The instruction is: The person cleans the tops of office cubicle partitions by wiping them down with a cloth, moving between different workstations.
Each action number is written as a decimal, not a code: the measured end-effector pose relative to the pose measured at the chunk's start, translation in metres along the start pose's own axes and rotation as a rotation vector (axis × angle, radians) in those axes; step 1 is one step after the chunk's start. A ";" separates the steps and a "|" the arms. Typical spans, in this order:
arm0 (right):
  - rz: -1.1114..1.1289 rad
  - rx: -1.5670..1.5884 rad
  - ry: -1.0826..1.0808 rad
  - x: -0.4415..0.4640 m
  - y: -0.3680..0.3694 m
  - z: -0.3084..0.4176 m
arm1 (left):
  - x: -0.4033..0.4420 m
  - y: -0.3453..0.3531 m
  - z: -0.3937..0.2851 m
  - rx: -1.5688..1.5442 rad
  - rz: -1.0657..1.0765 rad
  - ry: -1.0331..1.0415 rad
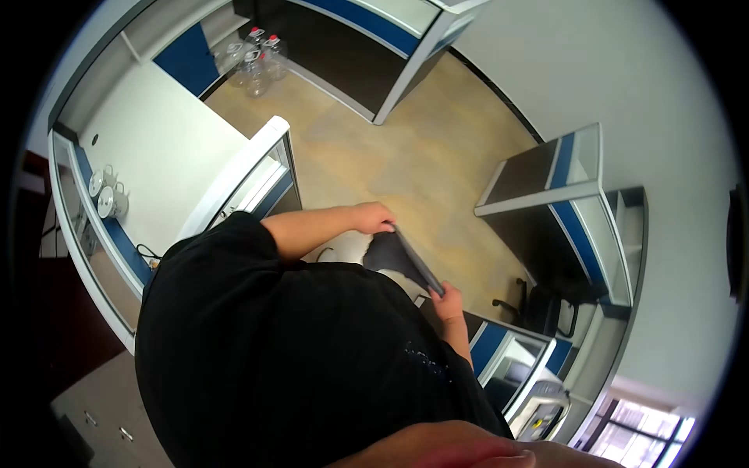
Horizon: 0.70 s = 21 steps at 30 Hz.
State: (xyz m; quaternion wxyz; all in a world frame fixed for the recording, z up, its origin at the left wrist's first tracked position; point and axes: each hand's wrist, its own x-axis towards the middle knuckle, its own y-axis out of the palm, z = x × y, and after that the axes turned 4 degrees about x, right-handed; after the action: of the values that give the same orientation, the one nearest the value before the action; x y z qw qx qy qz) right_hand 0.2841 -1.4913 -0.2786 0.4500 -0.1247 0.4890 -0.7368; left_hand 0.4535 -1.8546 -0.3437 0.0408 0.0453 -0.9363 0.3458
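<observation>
A dark grey piece of cloth is stretched between my two hands, in front of my black shirt. Its upper edge runs taut and looks folded or rolled, while the rest hangs below. My left hand pinches one end of this edge. Lower and to the right, my right hand grips the other end. Part of the cloth is hidden behind my body. Close to my left forearm is a white object, mostly covered, whose kind I cannot make out.
Left stands a white desk with white lidded mugs. Several clear plastic bottles are on the tiled floor. Partitions and a black chair are on the right, near a machine.
</observation>
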 end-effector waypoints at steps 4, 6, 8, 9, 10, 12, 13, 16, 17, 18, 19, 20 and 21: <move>-0.155 0.186 -0.049 0.081 -0.029 -0.015 | 0.082 -0.038 0.027 0.044 -0.064 -0.033; -0.036 0.417 0.019 0.124 -0.046 -0.026 | 0.111 -0.057 0.036 -0.044 -0.047 -0.104; -0.017 0.575 -0.017 0.187 -0.051 -0.069 | 0.138 -0.060 0.073 -0.036 -0.176 -0.024; -0.072 0.513 -0.094 0.230 -0.038 -0.093 | 0.145 -0.075 0.076 0.010 -0.159 -0.076; -0.065 0.555 -0.125 0.273 -0.034 -0.072 | 0.152 -0.086 0.088 0.048 -0.137 -0.124; 0.057 0.638 -0.059 0.323 -0.066 -0.068 | 0.167 -0.088 0.110 0.015 -0.179 -0.152; 0.088 0.736 -0.105 0.360 -0.066 -0.069 | 0.168 -0.106 0.123 0.048 -0.144 -0.231; 0.168 0.822 -0.189 0.450 -0.078 -0.038 | 0.169 -0.162 0.145 0.166 -0.075 -0.415; 0.179 0.662 -0.181 0.479 -0.084 -0.023 | 0.172 -0.181 0.153 0.236 -0.043 -0.463; 0.204 0.656 -0.219 0.510 -0.084 -0.006 | 0.176 -0.198 0.162 0.300 -0.017 -0.506; 0.154 0.561 -0.349 0.537 -0.076 0.008 | 0.177 -0.215 0.166 0.296 -0.082 -0.563; 0.104 0.467 -0.470 0.554 -0.068 0.020 | 0.174 -0.230 0.170 0.296 -0.103 -0.591; 0.042 0.393 -0.630 0.574 -0.066 0.042 | 0.172 -0.244 0.177 0.279 -0.168 -0.633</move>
State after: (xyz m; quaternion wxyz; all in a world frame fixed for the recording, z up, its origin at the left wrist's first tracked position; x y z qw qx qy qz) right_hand -0.0493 -1.9600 -0.3497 0.6089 -0.2466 0.1783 -0.7326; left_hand 0.3027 -2.1642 -0.3016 -0.2296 0.2323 -0.8394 0.4344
